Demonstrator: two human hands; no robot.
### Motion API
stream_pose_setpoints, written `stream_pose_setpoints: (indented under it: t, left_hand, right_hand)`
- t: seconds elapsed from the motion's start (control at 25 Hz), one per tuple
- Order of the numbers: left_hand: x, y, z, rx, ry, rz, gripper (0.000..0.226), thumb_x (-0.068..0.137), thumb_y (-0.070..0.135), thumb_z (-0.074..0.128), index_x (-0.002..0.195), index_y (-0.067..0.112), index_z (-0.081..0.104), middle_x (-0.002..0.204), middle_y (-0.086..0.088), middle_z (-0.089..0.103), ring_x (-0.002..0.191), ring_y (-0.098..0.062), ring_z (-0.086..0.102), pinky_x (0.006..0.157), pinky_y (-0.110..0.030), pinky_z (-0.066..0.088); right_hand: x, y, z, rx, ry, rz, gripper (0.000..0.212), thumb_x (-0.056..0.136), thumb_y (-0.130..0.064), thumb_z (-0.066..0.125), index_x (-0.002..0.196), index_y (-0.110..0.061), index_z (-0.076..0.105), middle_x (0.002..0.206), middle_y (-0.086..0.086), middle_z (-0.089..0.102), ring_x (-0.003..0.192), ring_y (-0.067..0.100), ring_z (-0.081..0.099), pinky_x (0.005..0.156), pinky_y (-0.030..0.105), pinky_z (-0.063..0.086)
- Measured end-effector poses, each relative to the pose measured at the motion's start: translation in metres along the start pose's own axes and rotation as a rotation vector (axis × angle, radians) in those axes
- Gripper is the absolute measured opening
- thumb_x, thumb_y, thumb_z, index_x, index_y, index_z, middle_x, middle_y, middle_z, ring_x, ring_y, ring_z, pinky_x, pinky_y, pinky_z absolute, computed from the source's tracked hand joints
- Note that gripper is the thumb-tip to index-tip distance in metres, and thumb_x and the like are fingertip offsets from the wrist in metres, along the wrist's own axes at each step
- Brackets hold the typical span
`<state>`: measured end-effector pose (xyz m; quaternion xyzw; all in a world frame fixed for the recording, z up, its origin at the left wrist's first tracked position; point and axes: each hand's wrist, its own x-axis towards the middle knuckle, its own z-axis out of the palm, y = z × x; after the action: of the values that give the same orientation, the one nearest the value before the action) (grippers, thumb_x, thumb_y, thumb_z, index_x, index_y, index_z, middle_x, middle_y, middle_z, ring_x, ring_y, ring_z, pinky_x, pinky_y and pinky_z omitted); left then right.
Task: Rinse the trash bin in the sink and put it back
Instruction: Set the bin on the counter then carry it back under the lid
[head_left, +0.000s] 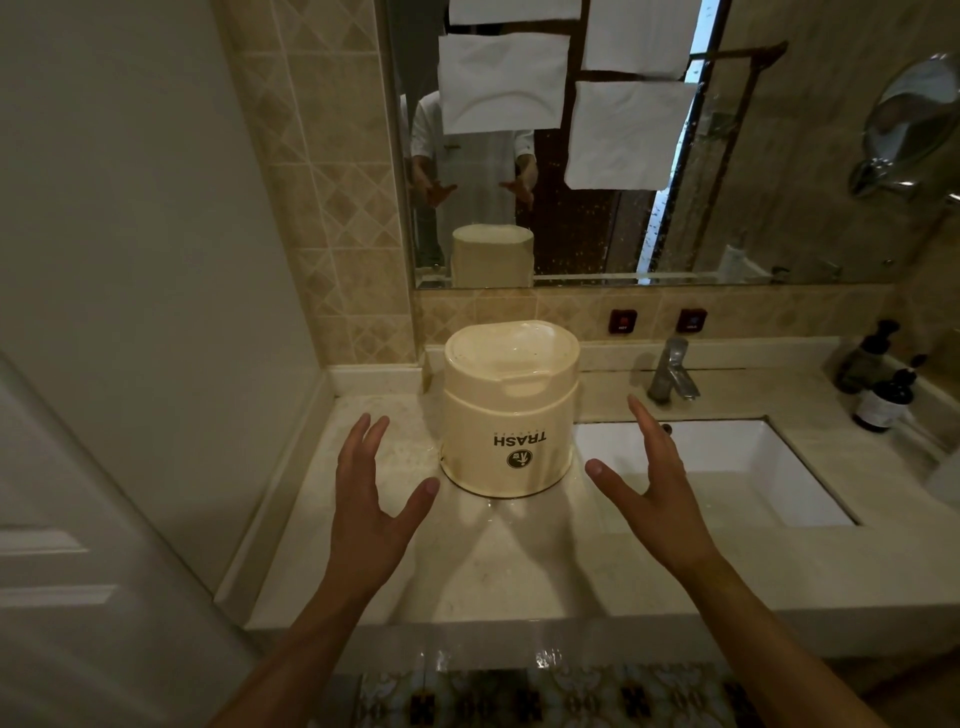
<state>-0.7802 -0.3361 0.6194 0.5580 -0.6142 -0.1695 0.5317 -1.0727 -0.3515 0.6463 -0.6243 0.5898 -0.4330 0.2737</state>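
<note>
Cream plastic trash bin (510, 413) standing upside down on the wet marble counter (483, 566), lettering inverted, base uppermost with a little water pooled in its recess. Placed between the two hands, nearer the left hand (371, 499) than the right hand (649, 486), touching neither. Both hands spread wide, fingers straight, thumbs angled inward toward the bin's lower wall, gripping nothing. Just beyond the right hand's fingertips, the white sink (727, 467); farther past them, the faucet (672, 371). Off to the right hand's outer side, well apart, dark pump bottles (883, 400). Probably light and fairly stiff, being thin moulded plastic, though likely to flex a little if squeezed hard. Surface glossy and apparently wet, with drops and a film of water around its foot on the counter, so likely slippery under bare palms. Best taken with a palm on each side of the lower, wider section, below the stepped ledge, pressing evenly from left and right. Narrower upper band offering less purchase. Worth tipping slowly on lifting, since pooled water could spill from the recess.
</note>
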Motion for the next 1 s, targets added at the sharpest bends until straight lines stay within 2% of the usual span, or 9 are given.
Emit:
stream_pose_setpoints:
  t: [0.08, 0.12, 0.28, 0.4, 0.72, 0.88, 1.0]
  left_hand:
    - [0.0, 0.001, -0.002, -0.013, -0.002, -0.015, 0.08, 0.076, 0.059, 0.062, 0.146, 0.036, 0.032, 0.158, 0.014, 0.021, 0.145, -0.005, 0.021, 0.104, -0.016, 0.025]
    - [0.001, 0.0, -0.003, -0.015, -0.002, -0.014, 0.079, 0.076, 0.059, 0.062, 0.146, 0.036, 0.032, 0.158, 0.014, 0.02, 0.145, -0.005, 0.021, 0.105, -0.018, 0.025]
    - [0.004, -0.006, -0.009, -0.03, -0.008, -0.004, 0.078, 0.077, 0.057, 0.063, 0.146, 0.037, 0.032, 0.158, 0.015, 0.021, 0.146, -0.006, 0.02, 0.113, -0.034, 0.027]
    - [0.009, -0.013, -0.015, -0.04, -0.02, 0.003, 0.078, 0.077, 0.056, 0.063, 0.146, 0.036, 0.032, 0.158, 0.014, 0.021, 0.146, -0.008, 0.02, 0.115, -0.041, 0.027]
    - [0.03, -0.028, -0.011, -0.075, -0.08, 0.032, 0.078, 0.076, 0.055, 0.064, 0.145, 0.038, 0.031, 0.157, 0.012, 0.021, 0.145, -0.007, 0.021, 0.111, -0.029, 0.026]
    - [0.059, -0.043, 0.012, -0.075, -0.078, -0.054, 0.08, 0.075, 0.059, 0.063, 0.145, 0.034, 0.033, 0.157, 0.012, 0.021, 0.145, -0.006, 0.02, 0.112, -0.031, 0.025]
    - [0.092, -0.052, 0.045, -0.069, -0.092, -0.166, 0.076, 0.082, 0.056, 0.066, 0.147, 0.033, 0.032, 0.158, 0.01, 0.018, 0.145, -0.008, 0.019, 0.115, -0.036, 0.026]
  right_hand:
    - [0.0, 0.0, 0.002, 0.006, -0.001, 0.008, 0.087, 0.077, -0.059, 0.063, 0.149, -0.049, 0.016, 0.162, -0.016, 0.016, 0.146, 0.008, 0.013, 0.116, 0.047, 0.022]
    - [0.0, 0.0, 0.004, 0.007, 0.001, 0.008, 0.088, 0.077, -0.059, 0.063, 0.15, -0.049, 0.016, 0.162, -0.016, 0.017, 0.148, 0.011, 0.014, 0.116, 0.048, 0.023]
    - [0.0, -0.002, 0.013, -0.002, 0.016, -0.001, 0.086, 0.078, -0.059, 0.065, 0.148, -0.052, 0.016, 0.159, -0.02, 0.017, 0.141, 0.0, 0.013, 0.115, 0.044, 0.023]
    - [-0.002, -0.008, 0.02, -0.011, 0.043, 0.004, 0.085, 0.079, -0.059, 0.064, 0.148, -0.053, 0.015, 0.158, -0.022, 0.018, 0.139, -0.002, 0.012, 0.114, 0.041, 0.022]
    - [0.007, -0.013, 0.035, 0.019, 0.075, 0.036, 0.085, 0.08, -0.057, 0.063, 0.15, -0.049, 0.017, 0.16, -0.018, 0.017, 0.136, -0.005, 0.014, 0.109, 0.034, 0.022]
    - [0.042, 0.001, 0.038, 0.117, 0.068, 0.105, 0.081, 0.08, -0.056, 0.06, 0.15, -0.049, 0.019, 0.16, -0.013, 0.02, 0.138, 0.006, 0.026, 0.108, 0.036, 0.029]
    - [0.084, 0.023, 0.034, 0.271, 0.077, 0.224, 0.072, 0.083, -0.062, 0.05, 0.148, -0.051, 0.023, 0.159, -0.007, 0.026, 0.14, 0.019, 0.034, 0.112, 0.049, 0.034]
